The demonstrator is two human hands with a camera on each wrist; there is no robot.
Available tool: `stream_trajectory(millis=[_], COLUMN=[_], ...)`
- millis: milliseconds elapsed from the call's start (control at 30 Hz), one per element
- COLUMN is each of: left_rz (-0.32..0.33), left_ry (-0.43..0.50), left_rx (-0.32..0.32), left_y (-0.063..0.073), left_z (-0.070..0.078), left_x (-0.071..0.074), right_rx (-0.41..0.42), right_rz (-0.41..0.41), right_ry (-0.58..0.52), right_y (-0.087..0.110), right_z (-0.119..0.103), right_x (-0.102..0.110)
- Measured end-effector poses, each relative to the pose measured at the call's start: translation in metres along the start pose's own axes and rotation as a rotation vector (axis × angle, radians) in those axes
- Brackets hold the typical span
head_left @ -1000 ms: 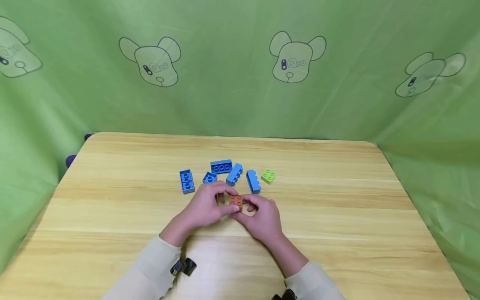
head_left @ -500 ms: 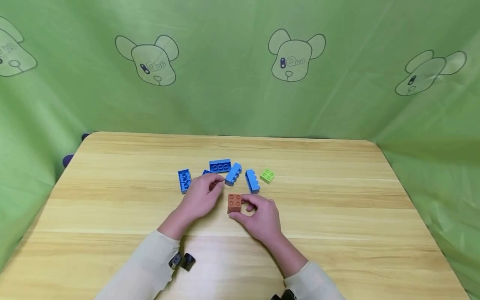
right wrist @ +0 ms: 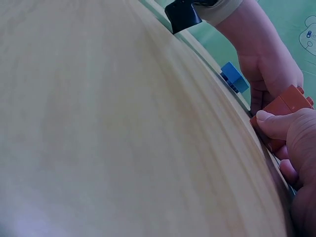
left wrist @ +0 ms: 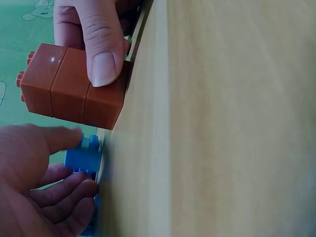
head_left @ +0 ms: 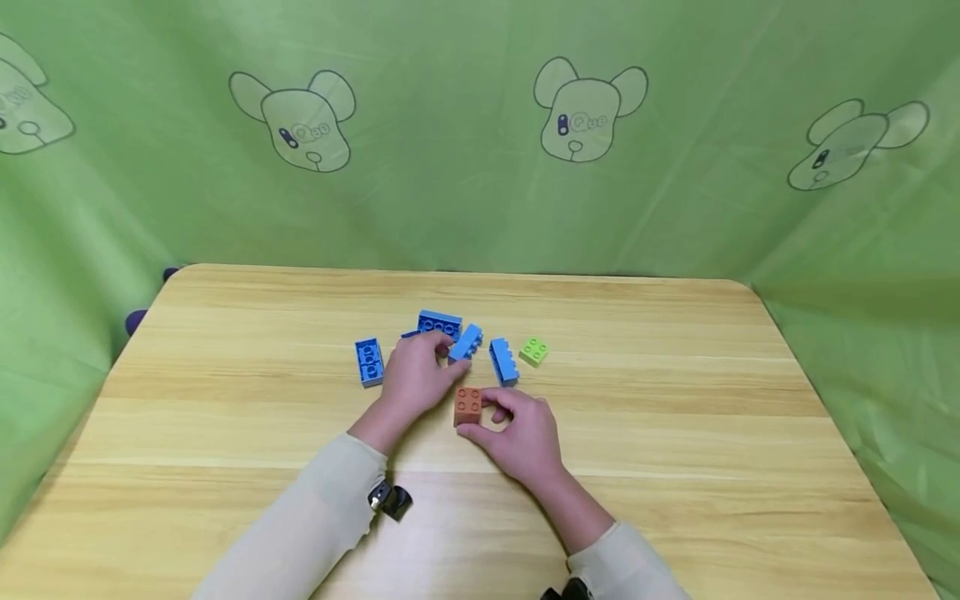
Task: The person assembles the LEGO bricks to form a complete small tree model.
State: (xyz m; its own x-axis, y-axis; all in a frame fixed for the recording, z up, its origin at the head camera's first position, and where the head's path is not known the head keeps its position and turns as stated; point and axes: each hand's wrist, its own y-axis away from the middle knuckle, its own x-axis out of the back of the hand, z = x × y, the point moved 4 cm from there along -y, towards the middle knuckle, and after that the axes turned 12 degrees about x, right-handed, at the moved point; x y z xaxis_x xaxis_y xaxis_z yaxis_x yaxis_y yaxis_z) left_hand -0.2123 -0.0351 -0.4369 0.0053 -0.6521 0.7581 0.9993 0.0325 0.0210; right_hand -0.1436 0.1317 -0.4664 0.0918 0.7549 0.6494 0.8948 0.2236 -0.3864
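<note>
My right hand (head_left: 522, 437) pinches a stack of 3 reddish-brown toy building bricks (head_left: 468, 406) between thumb and fingers, near the tabletop. The left wrist view shows the seams between the stacked bricks (left wrist: 69, 89), with the thumb laid along the side. To the left and a little beyond is my left hand (head_left: 416, 372), thumb and fingers spread at either side of a narrow blue brick (head_left: 468, 340). In the left wrist view a gap shows between my left thumb and fingers, with a blue brick (left wrist: 83, 160) behind it; whether they touch is unclear.
A blue brick (head_left: 369, 362) lies at the left, another blue brick (head_left: 440, 323) at the back. One more blue brick (head_left: 503, 362) and a small lime-green brick (head_left: 534, 351) lie to the right. A smaller blue brick is mostly hidden by my left hand. Green curtains surround the wooden table (head_left: 675, 433).
My left hand let go of the brown stack, drew left, then reached forward to the narrow blue brick. My right hand still holds the stack in nearly the same place.
</note>
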Motion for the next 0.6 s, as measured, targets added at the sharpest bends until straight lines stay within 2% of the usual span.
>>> stream_trajectory(millis=[133, 233, 400, 600], left_rz=[-0.007, -0.004, 0.029, -0.029], left_ry=[0.042, 0.113, 0.287, 0.504], left_rx=[0.006, 0.007, 0.009, 0.086], left_y=[0.0, 0.0, 0.004, 0.015], left_z=[0.0, -0.003, -0.009, -0.014], left_x=[0.001, 0.003, 0.013, 0.023], right_rx=[0.006, 0.011, 0.005, -0.016], right_rz=[0.002, 0.004, 0.001, -0.001], right_ry=[0.001, -0.001, -0.006, -0.016], right_y=[0.0, -0.001, -0.002, -0.001], right_z=[0.0, -0.001, -0.003, -0.003], right_x=[0.0, 0.0, 0.0, 0.0])
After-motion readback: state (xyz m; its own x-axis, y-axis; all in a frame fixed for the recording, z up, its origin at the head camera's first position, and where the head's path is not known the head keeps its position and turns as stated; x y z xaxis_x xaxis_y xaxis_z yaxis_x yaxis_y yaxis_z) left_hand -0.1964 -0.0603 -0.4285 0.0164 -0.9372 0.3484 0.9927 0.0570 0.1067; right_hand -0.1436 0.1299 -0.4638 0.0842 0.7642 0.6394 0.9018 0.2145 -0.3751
